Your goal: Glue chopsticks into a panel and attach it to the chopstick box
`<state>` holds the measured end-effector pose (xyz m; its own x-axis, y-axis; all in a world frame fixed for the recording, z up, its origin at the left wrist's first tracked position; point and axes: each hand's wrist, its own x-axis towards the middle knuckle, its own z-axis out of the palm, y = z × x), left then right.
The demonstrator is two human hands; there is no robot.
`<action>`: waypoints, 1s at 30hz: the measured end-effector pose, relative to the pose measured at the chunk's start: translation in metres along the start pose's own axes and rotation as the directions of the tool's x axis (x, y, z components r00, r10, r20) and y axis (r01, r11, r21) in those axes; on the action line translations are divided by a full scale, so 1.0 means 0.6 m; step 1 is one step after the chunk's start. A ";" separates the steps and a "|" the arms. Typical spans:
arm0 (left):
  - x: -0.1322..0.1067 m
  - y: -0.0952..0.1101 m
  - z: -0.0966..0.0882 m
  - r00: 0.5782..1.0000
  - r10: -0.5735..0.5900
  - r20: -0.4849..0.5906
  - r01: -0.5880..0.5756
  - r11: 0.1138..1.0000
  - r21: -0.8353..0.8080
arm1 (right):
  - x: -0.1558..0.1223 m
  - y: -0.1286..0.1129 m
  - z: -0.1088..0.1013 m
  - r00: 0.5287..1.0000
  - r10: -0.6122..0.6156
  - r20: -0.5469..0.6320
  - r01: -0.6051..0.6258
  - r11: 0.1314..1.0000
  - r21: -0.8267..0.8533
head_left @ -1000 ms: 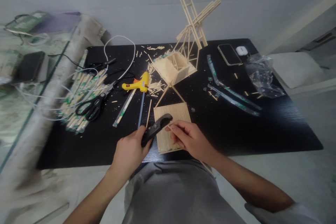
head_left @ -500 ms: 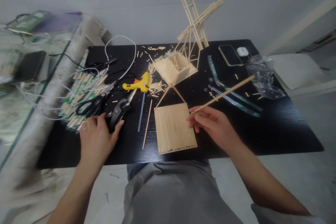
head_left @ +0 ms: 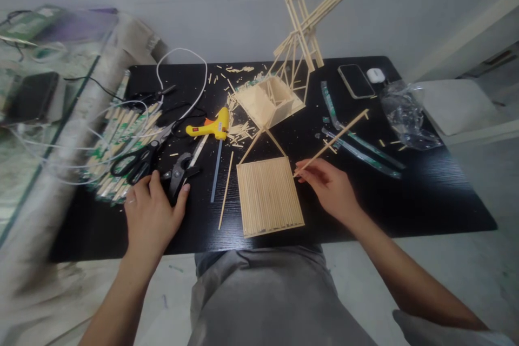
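My left hand (head_left: 152, 213) rests on the black table (head_left: 425, 194) at the left, its fingers around the handles of black cutting pliers (head_left: 180, 172). My right hand (head_left: 330, 189) pinches the near end of a long wooden stick (head_left: 336, 138), which slants up and to the right above the table. Between the hands lies a flat square panel of glued sticks (head_left: 267, 194). Behind it stands a wooden stick model (head_left: 284, 70) with a box base and crossed beams.
A yellow glue gun (head_left: 211, 127), black scissors (head_left: 140, 159), wrapped chopsticks (head_left: 117, 146) and white cables lie at the left. Loose sticks and offcuts are scattered mid-table. A phone (head_left: 357, 81), earbuds case (head_left: 375, 74) and plastic bag (head_left: 405, 113) sit at the back right.
My left hand carried the pliers from over the panel to the table at the left. My right hand lifted a long stick away to the right, then lowered its far end a little.
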<state>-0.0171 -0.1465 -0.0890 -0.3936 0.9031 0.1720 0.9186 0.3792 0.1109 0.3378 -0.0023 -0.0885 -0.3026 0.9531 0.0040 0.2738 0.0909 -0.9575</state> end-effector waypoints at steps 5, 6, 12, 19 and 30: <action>0.010 -0.004 -0.015 0.999 -0.040 0.029 0.042 0.997 -0.064 | -0.010 0.016 0.009 0.998 -0.055 0.002 0.055 0.997 -0.057; 0.016 -0.008 -0.022 0.998 -0.060 0.033 0.063 0.994 -0.088 | -0.011 0.019 0.009 0.997 -0.073 -0.001 0.072 0.994 -0.084; 0.076 -0.059 -0.067 0.981 -0.193 0.003 0.193 0.980 -0.050 | -0.014 0.034 0.009 0.982 -0.189 0.001 0.184 0.957 -0.226; 0.124 -0.069 -0.077 0.994 -0.079 0.074 0.082 0.996 -0.033 | -0.015 0.030 0.013 0.974 -0.225 -0.016 0.213 0.943 -0.254; 0.245 0.051 -0.001 0.921 0.359 0.150 -0.361 0.932 -0.015 | -0.014 0.028 0.014 0.980 -0.196 -0.040 0.184 0.960 -0.213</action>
<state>-0.0466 -0.0022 -0.0598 -0.0272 0.9983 0.0513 0.9981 0.0244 0.0561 0.3371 -0.0114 -0.1068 -0.3139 0.9274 0.2032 0.4016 0.3237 -0.8567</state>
